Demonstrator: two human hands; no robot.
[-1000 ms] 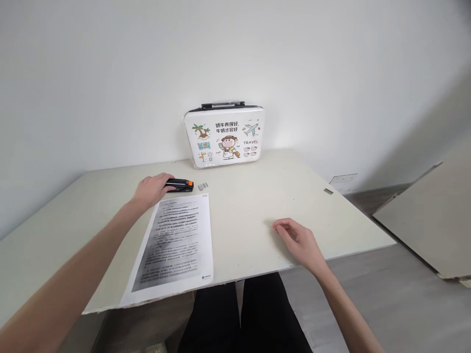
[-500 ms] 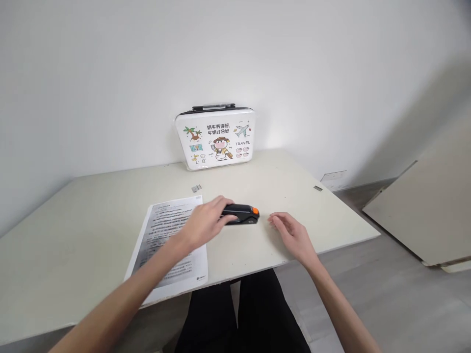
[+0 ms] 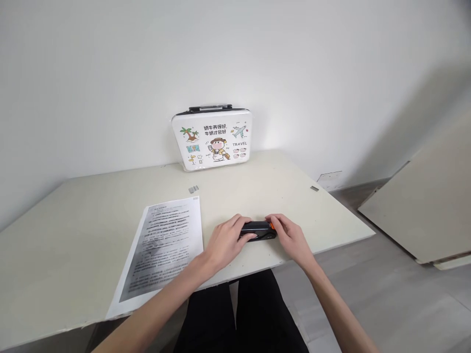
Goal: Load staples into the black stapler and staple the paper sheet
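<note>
"At the pale table [image 3: 91,240], right of the printed sheet [image 3: 162,250], your left hand [image 3: 224,241] and right hand [image 3: 293,240] both had hold of the black stapler [image 3: 258,228]. How did it look to handle?"

"Stiff and probably fairly light for you, perhaps a little slick; around its middle seemed your surest hold."

"And your grip?"

"Your left clasped its left end; your right pinched the orange tip [image 3: 272,226]. It lay crosswise between your palms; whether it touched the table, I couldn't tell."

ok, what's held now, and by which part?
The black stapler: the left hand grips its left end. The right hand is at its orange end; whether it grips too, I can't tell.
</note>
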